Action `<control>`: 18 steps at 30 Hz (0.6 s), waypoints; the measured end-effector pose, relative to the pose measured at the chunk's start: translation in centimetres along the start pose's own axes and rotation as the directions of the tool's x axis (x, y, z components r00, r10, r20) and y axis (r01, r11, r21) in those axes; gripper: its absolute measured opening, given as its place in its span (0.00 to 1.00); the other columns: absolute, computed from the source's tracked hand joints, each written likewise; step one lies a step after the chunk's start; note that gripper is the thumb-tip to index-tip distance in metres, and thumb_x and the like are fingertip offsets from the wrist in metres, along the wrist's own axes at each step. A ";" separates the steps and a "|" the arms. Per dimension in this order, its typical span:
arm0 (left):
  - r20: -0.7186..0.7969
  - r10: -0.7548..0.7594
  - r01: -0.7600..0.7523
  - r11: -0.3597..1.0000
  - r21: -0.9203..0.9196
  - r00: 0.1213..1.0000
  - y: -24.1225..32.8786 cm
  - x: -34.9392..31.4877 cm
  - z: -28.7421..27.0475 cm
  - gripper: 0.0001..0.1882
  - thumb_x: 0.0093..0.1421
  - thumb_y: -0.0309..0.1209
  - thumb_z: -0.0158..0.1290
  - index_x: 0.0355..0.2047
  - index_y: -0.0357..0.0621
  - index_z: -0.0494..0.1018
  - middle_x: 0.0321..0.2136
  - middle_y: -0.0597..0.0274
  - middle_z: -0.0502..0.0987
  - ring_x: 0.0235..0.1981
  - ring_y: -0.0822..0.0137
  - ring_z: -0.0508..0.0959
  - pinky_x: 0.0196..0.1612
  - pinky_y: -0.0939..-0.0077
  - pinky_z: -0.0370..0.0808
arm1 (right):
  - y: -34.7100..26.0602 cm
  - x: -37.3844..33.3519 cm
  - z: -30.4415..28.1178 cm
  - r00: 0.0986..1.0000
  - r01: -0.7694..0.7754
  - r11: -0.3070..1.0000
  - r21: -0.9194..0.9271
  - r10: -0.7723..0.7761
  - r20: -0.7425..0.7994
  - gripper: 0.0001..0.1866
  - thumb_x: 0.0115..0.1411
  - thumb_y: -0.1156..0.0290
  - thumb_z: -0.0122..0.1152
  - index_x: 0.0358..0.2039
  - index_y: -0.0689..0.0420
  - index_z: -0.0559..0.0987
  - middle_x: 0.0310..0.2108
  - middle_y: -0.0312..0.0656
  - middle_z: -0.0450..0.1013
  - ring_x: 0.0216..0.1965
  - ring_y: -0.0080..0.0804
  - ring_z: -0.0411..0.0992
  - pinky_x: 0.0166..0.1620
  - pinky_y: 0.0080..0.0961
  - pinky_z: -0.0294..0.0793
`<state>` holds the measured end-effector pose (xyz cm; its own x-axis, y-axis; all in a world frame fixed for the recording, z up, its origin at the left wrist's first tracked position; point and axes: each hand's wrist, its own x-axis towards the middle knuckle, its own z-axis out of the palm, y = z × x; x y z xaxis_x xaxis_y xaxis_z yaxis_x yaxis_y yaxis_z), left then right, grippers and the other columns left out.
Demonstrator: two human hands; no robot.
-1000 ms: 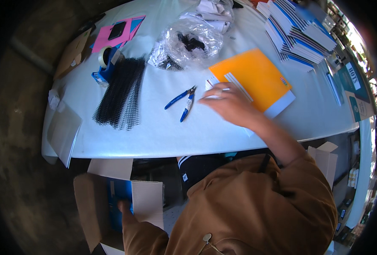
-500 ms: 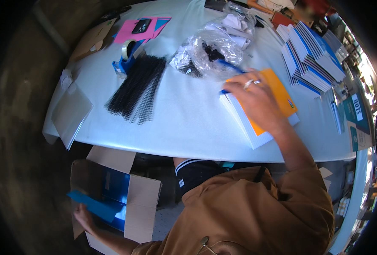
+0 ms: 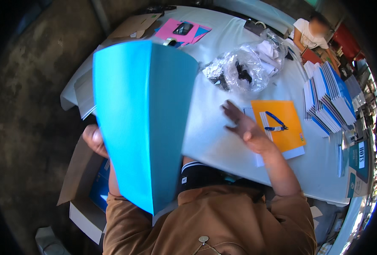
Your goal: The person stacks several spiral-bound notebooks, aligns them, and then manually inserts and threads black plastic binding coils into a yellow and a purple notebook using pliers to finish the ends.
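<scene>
My left hand [image 3: 96, 140] grips the left edge of a large light-blue card cover [image 3: 124, 110], which has a crease down its length and stands raised over the table's near left edge. My right hand [image 3: 250, 129] hovers above the table with its fingers apart and holds nothing. Just right of it, blue-handled pliers [image 3: 275, 123] rest on an orange cover [image 3: 282, 108], which lies on white sheets [image 3: 297, 152]. The blue cover hides much of the table behind it.
An opened cardboard box [image 3: 84, 219] with blue sheets stands below left. A clear plastic bag [image 3: 250, 72], stacked spiral notebooks [image 3: 326, 97] and pink sheets [image 3: 175, 30] with a phone [image 3: 183, 28] lie on the table. Another person [image 3: 309, 36] sits at the far right.
My left hand has lifted the blue cover up from the box to above the table edge. My right hand has let go of the pliers, which now lie on the orange cover.
</scene>
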<state>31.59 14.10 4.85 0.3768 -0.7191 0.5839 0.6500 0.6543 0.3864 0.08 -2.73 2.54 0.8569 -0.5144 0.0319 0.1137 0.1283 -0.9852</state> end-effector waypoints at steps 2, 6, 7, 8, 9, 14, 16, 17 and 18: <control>-0.048 -0.054 0.051 0.997 -0.056 0.997 -2.2 2.1 -1.7 0.21 0.50 0.33 0.45 0.38 0.25 0.70 0.32 0.40 0.76 0.30 0.58 0.79 0.32 0.72 0.79 | 0.5 1.9 1.7 0.994 -0.065 0.950 0.307 0.034 0.106 0.62 0.35 0.39 0.68 0.62 0.59 0.48 0.57 0.45 0.58 0.58 0.36 0.56 0.56 0.31 0.58; -0.120 -0.296 0.275 0.947 -0.165 0.948 -5.6 5.7 -1.4 0.17 0.49 0.30 0.42 0.35 0.31 0.71 0.28 0.49 0.76 0.30 0.61 0.77 0.34 0.72 0.76 | -0.9 4.2 0.5 0.965 -0.243 0.873 0.424 0.261 0.016 0.39 0.45 0.56 0.70 0.54 0.59 0.64 0.44 0.42 0.70 0.44 0.32 0.69 0.50 0.24 0.66; -0.226 -0.312 0.294 0.949 -0.109 0.923 -6.0 6.3 -1.4 0.18 0.48 0.30 0.41 0.37 0.33 0.70 0.28 0.52 0.75 0.31 0.62 0.76 0.37 0.74 0.74 | -0.7 5.0 -0.2 0.961 -0.133 0.884 0.448 0.225 -0.158 0.29 0.47 0.67 0.67 0.49 0.60 0.69 0.44 0.43 0.71 0.44 0.34 0.69 0.49 0.27 0.67; -0.381 -0.225 0.300 0.942 0.151 0.897 -6.0 6.8 -1.8 0.17 0.47 0.31 0.42 0.36 0.36 0.69 0.27 0.57 0.73 0.32 0.66 0.72 0.39 0.78 0.70 | -2.2 6.1 -0.8 0.952 -0.032 0.949 0.314 0.125 -0.280 0.27 0.46 0.69 0.68 0.47 0.62 0.70 0.42 0.43 0.72 0.44 0.34 0.69 0.50 0.28 0.67; -0.346 -0.236 0.338 0.901 0.271 0.908 -5.8 7.6 -3.2 0.12 0.47 0.29 0.41 0.31 0.39 0.69 0.24 0.64 0.71 0.28 0.70 0.70 0.36 0.80 0.69 | -1.9 7.3 -4.8 0.915 -0.059 0.995 0.075 0.084 -0.395 0.22 0.47 0.70 0.67 0.43 0.62 0.73 0.39 0.44 0.74 0.41 0.34 0.71 0.48 0.31 0.69; -0.394 -0.251 0.460 0.608 0.647 0.884 -9.0 10.9 -5.8 0.07 0.56 0.34 0.44 0.24 0.47 0.66 0.21 0.72 0.65 0.22 0.77 0.66 0.24 0.82 0.63 | -8.2 16.6 -13.3 0.904 -0.021 0.919 -0.394 -0.150 -0.400 0.21 0.47 0.65 0.68 0.38 0.64 0.76 0.33 0.42 0.75 0.32 0.27 0.73 0.38 0.25 0.73; -0.429 -0.213 0.469 0.562 0.681 0.878 -8.4 14.3 -6.0 0.14 0.58 0.43 0.48 0.25 0.47 0.65 0.20 0.70 0.65 0.19 0.77 0.66 0.21 0.82 0.60 | -12.1 20.8 -14.7 0.958 -0.032 0.882 -0.471 -0.108 -0.267 0.21 0.47 0.64 0.68 0.38 0.64 0.77 0.32 0.41 0.75 0.31 0.27 0.73 0.37 0.26 0.73; -0.428 -0.209 0.470 0.532 0.705 0.879 -8.0 16.7 -6.8 0.17 0.58 0.47 0.49 0.25 0.47 0.65 0.18 0.70 0.64 0.18 0.77 0.65 0.20 0.82 0.59 | -13.6 23.3 -15.4 0.958 -0.023 0.828 -0.561 -0.142 -0.249 0.21 0.47 0.64 0.68 0.38 0.65 0.77 0.32 0.41 0.75 0.32 0.27 0.73 0.38 0.26 0.72; -0.439 -0.199 0.479 0.468 0.743 0.876 -8.0 19.3 -6.6 0.18 0.57 0.47 0.52 0.24 0.46 0.65 0.15 0.70 0.63 0.14 0.77 0.63 0.18 0.83 0.56 | -14.6 25.6 -16.3 0.957 -0.025 0.765 -0.643 -0.167 -0.235 0.21 0.47 0.64 0.68 0.38 0.65 0.77 0.32 0.41 0.76 0.33 0.27 0.73 0.40 0.26 0.72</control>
<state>38.06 -6.57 8.35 0.4902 -0.8632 0.1208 -0.0052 0.1357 0.9907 12.22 -31.56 14.96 0.6832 -0.7135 0.1555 -0.2574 -0.4346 -0.8630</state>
